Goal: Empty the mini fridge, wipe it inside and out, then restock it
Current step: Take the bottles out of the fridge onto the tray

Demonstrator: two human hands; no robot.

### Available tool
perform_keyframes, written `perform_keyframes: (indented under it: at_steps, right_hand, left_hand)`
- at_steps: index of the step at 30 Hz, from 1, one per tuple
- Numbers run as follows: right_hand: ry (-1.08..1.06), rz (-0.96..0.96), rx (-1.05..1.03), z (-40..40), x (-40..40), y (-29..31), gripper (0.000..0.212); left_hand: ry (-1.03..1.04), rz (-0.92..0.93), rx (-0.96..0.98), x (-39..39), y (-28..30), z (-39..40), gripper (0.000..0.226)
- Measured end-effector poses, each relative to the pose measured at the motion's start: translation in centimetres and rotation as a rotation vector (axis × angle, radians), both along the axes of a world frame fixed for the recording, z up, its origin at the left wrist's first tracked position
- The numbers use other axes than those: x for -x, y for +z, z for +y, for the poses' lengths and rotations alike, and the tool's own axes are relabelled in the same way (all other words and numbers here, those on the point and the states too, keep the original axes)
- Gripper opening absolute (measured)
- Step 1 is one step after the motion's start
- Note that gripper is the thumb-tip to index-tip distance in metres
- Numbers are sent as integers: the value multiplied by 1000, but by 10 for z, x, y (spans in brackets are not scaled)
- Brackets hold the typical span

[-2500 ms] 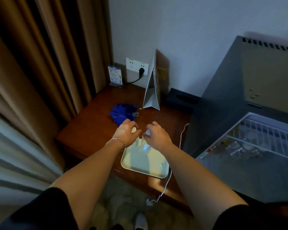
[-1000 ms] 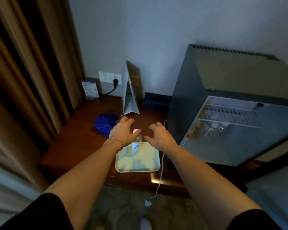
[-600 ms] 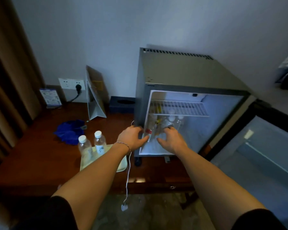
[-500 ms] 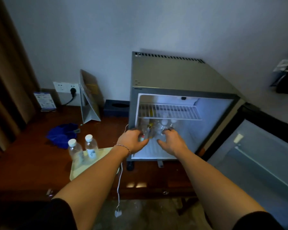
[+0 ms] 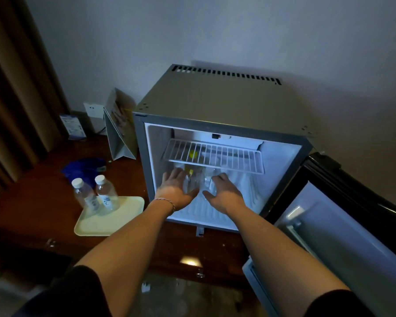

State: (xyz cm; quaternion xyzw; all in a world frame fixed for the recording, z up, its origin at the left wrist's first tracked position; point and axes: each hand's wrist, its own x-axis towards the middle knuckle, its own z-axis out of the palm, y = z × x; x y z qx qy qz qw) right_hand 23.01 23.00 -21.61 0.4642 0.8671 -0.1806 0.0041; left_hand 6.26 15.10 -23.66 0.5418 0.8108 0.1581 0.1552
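Mini fridge (image 5: 217, 104): grey cabinet, standing on the dark wooden table (image 5: 32, 202) against the wall, vent slots along the back of its top. Door (image 5: 343, 227): swung fully open to the right, its inner face towards the camera. Interior: white, lit; one white wire shelf (image 5: 213, 155) in the upper part, with something yellow showing through the bars. Under the shelf, a cluster of clear bottles (image 5: 196, 181) stands on the fridge floor, towards the left; how many cannot be told. Left hand (image 5: 176, 186): inside the fridge, fingers straight and spread, palm beside the left of the cluster; a thin bracelet at the wrist. Right hand (image 5: 222, 191): inside the fridge, fingers loosely spread at the right of the cluster; whether either hand touches a bottle cannot be told. Tray (image 5: 124, 216): pale, rectangular, on the table just left of the fridge. Two water bottles (image 5: 94, 193): clear, white caps, labelled, upright side by side at the far left corner of the tray. Blue cloth (image 5: 82, 167): crumpled on the table behind the bottles. Folded card stand (image 5: 118, 133): upright beside the left wall of the fridge. Small blue-and-white card (image 5: 73, 126): leaning at the wall by a white wall socket (image 5: 93, 109). Curtain (image 5: 14, 88): brown, at the far left.
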Motion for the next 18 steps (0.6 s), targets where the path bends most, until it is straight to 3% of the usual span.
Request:
perform_keyframes:
  at_steps: [9,13,18]
  right_hand:
    - [25,85,-9,19,9,-19,82]
    - [19,130,-28,38,18,-24,77]
    - [71,186,-33,48,30,-37,68]
  left_hand:
    - [9,74,77,21,-12,33,114]
    - [-12,68,28,18,-10,45,93]
    - [-17,58,63,27,-9,53,87]
